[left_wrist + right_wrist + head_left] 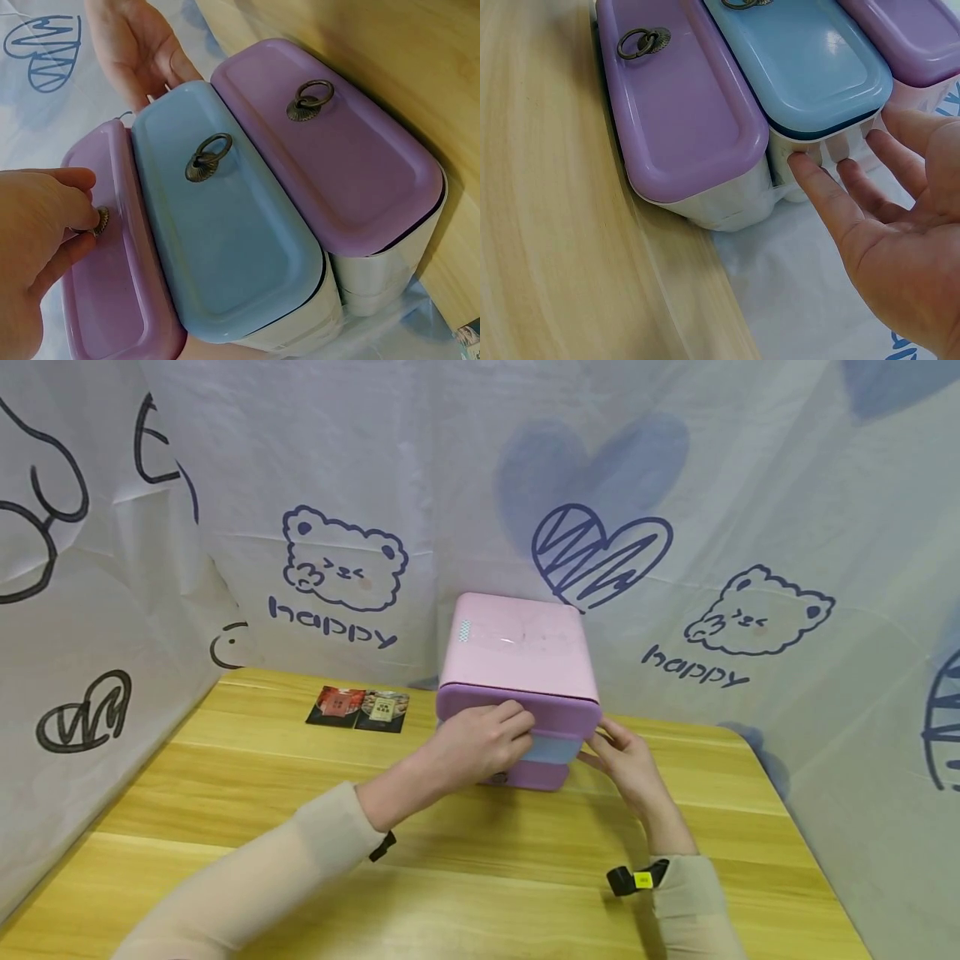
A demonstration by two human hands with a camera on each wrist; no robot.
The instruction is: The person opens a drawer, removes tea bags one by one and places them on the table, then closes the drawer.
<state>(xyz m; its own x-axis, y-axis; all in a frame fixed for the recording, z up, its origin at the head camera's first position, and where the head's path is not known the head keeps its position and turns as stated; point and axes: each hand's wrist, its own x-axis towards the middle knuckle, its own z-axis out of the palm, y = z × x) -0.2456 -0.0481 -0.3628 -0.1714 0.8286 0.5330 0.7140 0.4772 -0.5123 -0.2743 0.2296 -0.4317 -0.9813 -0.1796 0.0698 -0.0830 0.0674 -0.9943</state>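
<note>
A small drawer cabinet with a pink top (521, 643) stands on the wooden table. Its fronts are stacked: purple top drawer (112, 292), blue middle drawer (232, 247), purple bottom drawer (352, 165). Brass ring pulls hang on the blue front and the lower purple one. With thumb and fingers, my left hand (483, 739) pinches the brass pull (102, 220) of the top drawer, mostly covering it. My right hand (900, 210) is at the cabinet's right side, its extended fingertips against the white side wall by the blue drawer.
Two small dark packets, one with a red label (337, 703) and one with a pale yellow label (382, 710), lie left of the cabinet. A white printed curtain (480, 468) hangs close behind the cabinet and around the table (465, 877).
</note>
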